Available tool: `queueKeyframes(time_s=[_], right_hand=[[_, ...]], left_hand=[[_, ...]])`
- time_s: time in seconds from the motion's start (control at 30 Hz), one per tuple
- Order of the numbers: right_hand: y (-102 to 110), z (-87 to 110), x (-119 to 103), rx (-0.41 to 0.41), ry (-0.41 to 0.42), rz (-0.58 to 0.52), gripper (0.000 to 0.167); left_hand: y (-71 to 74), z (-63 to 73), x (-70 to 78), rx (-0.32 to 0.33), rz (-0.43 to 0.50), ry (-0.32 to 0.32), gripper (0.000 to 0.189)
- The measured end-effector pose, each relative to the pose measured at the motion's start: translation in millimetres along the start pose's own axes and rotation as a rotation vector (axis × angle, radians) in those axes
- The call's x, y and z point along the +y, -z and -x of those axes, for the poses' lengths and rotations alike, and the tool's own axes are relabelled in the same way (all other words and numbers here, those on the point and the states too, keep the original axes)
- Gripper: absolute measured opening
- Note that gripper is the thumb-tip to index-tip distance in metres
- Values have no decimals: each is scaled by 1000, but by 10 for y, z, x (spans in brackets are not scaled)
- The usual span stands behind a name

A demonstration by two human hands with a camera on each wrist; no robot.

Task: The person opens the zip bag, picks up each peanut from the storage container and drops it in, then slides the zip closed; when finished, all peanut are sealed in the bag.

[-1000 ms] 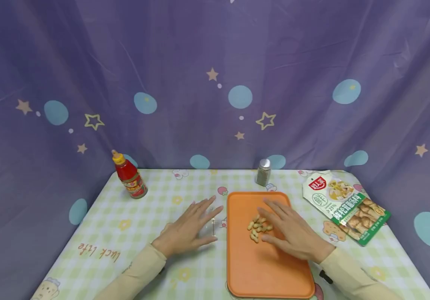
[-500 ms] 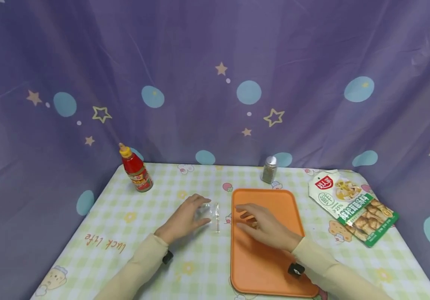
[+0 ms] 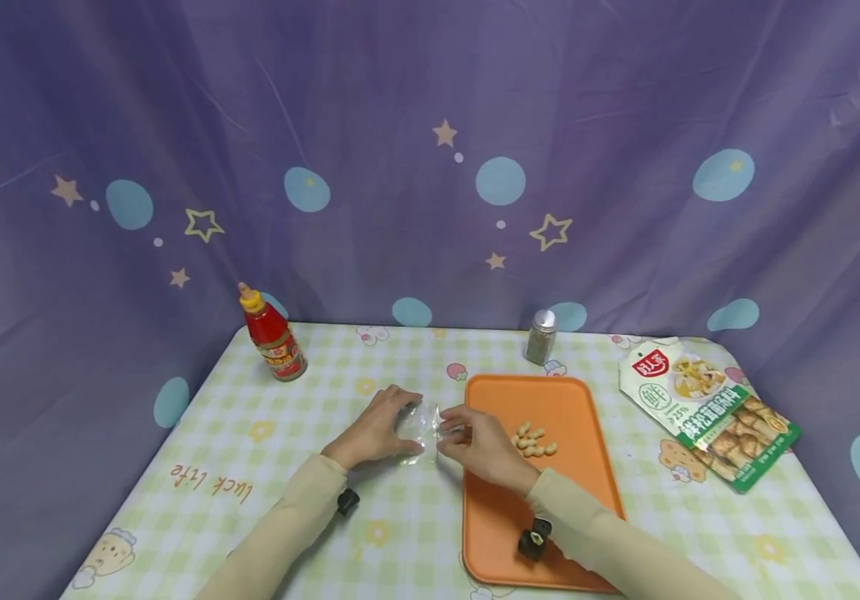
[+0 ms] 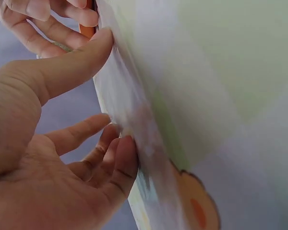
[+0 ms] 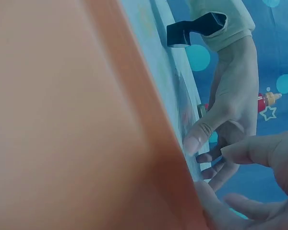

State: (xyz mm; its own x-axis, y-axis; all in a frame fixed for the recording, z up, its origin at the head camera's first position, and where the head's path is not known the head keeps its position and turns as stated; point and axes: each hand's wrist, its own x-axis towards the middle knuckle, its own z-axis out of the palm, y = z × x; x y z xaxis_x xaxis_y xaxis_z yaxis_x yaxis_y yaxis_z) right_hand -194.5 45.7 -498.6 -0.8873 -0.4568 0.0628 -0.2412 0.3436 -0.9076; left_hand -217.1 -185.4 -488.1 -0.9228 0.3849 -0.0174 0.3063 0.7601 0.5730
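Observation:
A small clear plastic bag (image 3: 422, 429) lies flat on the checked tablecloth, left of an orange tray (image 3: 501, 521). My left hand (image 3: 376, 429) rests its fingertips on the bag's left part, thumb and fingers spread apart. In the left wrist view, the thumb (image 4: 81, 62) and fingertips touch the film. My right hand (image 3: 486, 446) reaches across the tray's left rim, its fingertips right at the bag's right edge. The right wrist view has that thumb (image 5: 252, 149) and the fingers apart. Several peanuts (image 3: 529, 442) lie on the tray, partly behind the right hand.
A red sauce bottle (image 3: 276, 346) with a yellow cap stands at the back left. Behind the tray is a small spice shaker (image 3: 541, 337). A green and white food pouch (image 3: 707, 408) lies at the right. A purple curtain (image 3: 370, 150) hangs behind the table.
My right hand has moved left from over the peanuts to the bag's right edge, uncovering the peanuts. My left hand has lowered onto the bag. The head view has shifted slightly.

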Motion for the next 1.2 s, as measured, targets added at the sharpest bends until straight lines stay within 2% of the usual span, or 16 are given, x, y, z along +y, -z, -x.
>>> queueKeyframes(time_s=[0.2,0.37,0.53,0.7,0.77,0.87,1.0,1.1,1.2], right_hand=[[-84,-88,-20,9,-50,18,54],[-104,-189,-49,16,-60,73,53],[-123,-281,-48,23,-42,97,33],[-142,-317,-14,5,-14,119,16],[-149,-321,3,2,-29,91,14],[-158,-317,29,1,-76,-7,12],[-157,-307,66,28,-124,-115,11],[-152,-308,79,58,-132,-117,11],[-150,-315,70,68,-139,-115,11]], left_hand=[[-7,-32,-29,-23,11,53,73],[4,-15,-36,13,18,33,52],[-12,-21,-70,89,44,-7,23],[-28,-14,-88,119,110,11,9],[-33,2,-83,128,130,24,8],[-37,25,-59,148,142,33,11],[-39,50,-5,192,127,20,29],[-42,63,40,233,125,8,37],[-56,82,80,286,143,22,33]])
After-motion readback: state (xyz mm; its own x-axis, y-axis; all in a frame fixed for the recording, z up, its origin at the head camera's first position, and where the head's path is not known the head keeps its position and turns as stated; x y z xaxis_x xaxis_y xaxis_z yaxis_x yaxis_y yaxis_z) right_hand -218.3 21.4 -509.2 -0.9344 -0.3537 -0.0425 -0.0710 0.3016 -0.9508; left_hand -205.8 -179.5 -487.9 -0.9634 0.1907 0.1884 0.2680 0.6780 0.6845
